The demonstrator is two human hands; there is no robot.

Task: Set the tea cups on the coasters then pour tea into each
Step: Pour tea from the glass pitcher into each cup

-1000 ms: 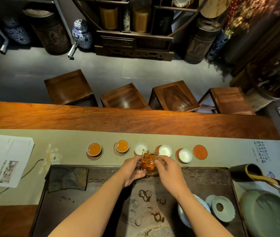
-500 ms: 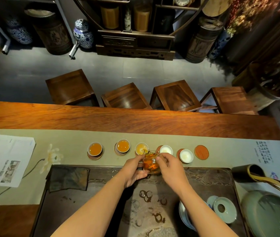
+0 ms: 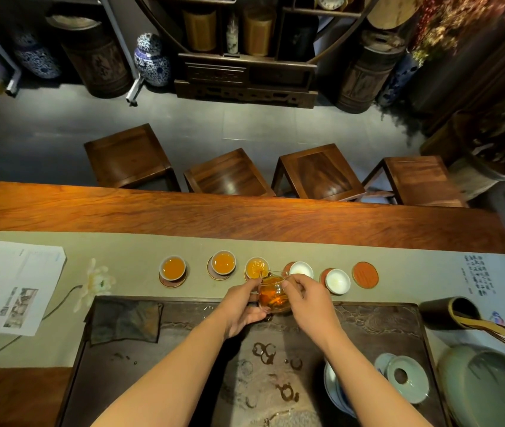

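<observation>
A row of small white cups stands on round red coasters along the cloth runner. The two left cups (image 3: 172, 267) (image 3: 223, 262) hold amber tea. The third cup (image 3: 257, 267) is filling with tea from a glass pitcher (image 3: 272, 295) tilted over it. Two cups to the right (image 3: 301, 269) (image 3: 337, 281) are white inside and empty. The far right coaster (image 3: 365, 274) is bare. My left hand (image 3: 240, 308) and my right hand (image 3: 308, 298) both grip the pitcher from either side.
A dark tea tray (image 3: 183, 365) with wet ring stains lies under my arms, a dark cloth (image 3: 124, 322) on its left. A lidded bowl (image 3: 406, 379) and a green basin (image 3: 491, 392) sit at right, a tool holder (image 3: 448, 314) behind. Papers (image 3: 14, 282) lie left.
Both hands carried the pitcher slightly forward and tilted it. The third cup, white a second ago, now shows amber tea.
</observation>
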